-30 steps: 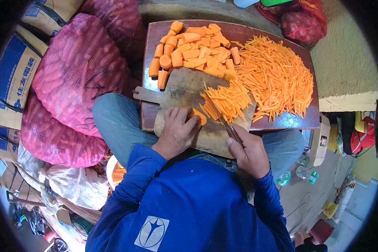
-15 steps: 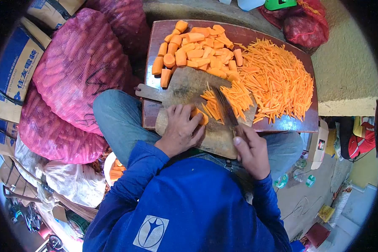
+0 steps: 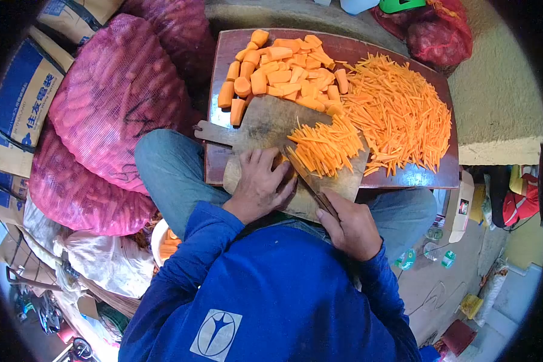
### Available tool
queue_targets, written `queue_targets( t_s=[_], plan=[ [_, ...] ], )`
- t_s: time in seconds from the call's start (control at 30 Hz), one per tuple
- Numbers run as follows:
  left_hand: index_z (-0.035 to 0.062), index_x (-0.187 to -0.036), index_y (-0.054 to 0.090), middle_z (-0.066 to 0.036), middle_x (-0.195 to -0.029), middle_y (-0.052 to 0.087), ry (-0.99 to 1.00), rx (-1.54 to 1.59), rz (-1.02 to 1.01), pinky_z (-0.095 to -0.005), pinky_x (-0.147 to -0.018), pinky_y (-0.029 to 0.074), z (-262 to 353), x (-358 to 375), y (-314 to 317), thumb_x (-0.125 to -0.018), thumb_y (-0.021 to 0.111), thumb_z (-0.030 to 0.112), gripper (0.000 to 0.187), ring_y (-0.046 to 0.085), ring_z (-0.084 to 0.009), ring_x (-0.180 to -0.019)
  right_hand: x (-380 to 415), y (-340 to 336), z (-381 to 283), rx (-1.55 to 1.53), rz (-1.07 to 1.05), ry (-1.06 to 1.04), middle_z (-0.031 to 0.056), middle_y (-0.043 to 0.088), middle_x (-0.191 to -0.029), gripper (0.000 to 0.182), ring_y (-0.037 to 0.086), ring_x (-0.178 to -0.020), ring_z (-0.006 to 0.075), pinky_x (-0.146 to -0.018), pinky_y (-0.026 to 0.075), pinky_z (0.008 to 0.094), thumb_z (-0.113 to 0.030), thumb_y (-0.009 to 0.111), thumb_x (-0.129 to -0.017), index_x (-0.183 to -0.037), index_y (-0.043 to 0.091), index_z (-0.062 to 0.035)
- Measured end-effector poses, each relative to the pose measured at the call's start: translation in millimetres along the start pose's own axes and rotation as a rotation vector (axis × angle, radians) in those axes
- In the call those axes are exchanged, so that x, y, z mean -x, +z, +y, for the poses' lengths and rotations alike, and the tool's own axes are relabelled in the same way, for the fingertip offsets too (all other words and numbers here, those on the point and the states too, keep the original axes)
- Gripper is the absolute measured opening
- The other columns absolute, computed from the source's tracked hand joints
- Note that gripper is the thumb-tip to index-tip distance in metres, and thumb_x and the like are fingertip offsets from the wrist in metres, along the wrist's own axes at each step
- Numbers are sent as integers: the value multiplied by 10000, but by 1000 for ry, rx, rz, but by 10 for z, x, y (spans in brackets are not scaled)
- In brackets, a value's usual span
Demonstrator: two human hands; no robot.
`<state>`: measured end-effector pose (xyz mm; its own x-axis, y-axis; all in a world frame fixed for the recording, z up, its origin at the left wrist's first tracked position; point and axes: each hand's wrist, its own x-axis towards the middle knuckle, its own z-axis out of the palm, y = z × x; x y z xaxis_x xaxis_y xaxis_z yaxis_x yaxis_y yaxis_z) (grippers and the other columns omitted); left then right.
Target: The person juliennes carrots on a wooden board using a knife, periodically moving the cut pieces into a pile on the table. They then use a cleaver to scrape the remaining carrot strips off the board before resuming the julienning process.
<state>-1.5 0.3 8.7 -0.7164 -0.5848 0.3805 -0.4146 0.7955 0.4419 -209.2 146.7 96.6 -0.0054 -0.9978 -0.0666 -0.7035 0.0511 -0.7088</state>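
On the round wooden cutting board [image 3: 265, 123], my left hand [image 3: 260, 186] presses down a carrot piece [image 3: 278, 160], mostly hidden under its fingers. My right hand [image 3: 351, 226] grips the handle of a knife [image 3: 304, 176], whose blade lies right beside those fingertips. Cut carrot strips [image 3: 326, 145] are heaped on the board just right of the blade. Behind the board, carrot chunks and slices [image 3: 292, 66] cover the left part of the dark red table [image 3: 413, 176]. A larger pile of carrot strips [image 3: 404, 114] spreads over its right part.
Pink mesh sacks [image 3: 123, 96] of carrots and cardboard boxes [image 3: 21, 96] stand at the left. A white bucket [image 3: 158, 240] with carrots is beside my left leg. A red mesh bag [image 3: 443, 36] sits behind the table. Plastic bottles [image 3: 431, 250] lie on the floor at right.
The knife has moved left from the cut strips to the fingers of my left hand, and my right hand has shifted slightly left and down. My left hand stays nearly in place.
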Motion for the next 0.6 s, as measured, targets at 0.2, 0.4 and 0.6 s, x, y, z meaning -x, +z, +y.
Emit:
queue_targets(
  t_s=[0.2,0.4,0.6],
  plan=[
    [55,-1152,727,-166,-1264,604,14,52,23,-534,-1003,402,-13,9,-29,-816,867,195,391,578,-368,-1145,-48,-62,13,-206,-127,96,272,726,-1017,337,714,-962,502,-776,575,533,-170,715,-1008,-1302,627,-32],
    [62,-1186,738,-162,-1255,628,57,90,35,-528,-997,407,-85,87,-6,-799,865,145,416,590,-372,-1119,26,-23,17,-244,-90,138,282,719,-1012,313,710,-965,513,-781,571,533,-179,699,-1028,-1292,629,-24],
    [10,-1197,732,-145,-1205,622,122,-22,-55,-517,-1008,405,-61,93,-96,-768,742,125,444,567,-352,-1127,-71,140,-26,-118,6,-31,303,735,-1065,424,726,-974,502,-828,589,536,-193,694,-1029,-1383,584,13]
  ],
)
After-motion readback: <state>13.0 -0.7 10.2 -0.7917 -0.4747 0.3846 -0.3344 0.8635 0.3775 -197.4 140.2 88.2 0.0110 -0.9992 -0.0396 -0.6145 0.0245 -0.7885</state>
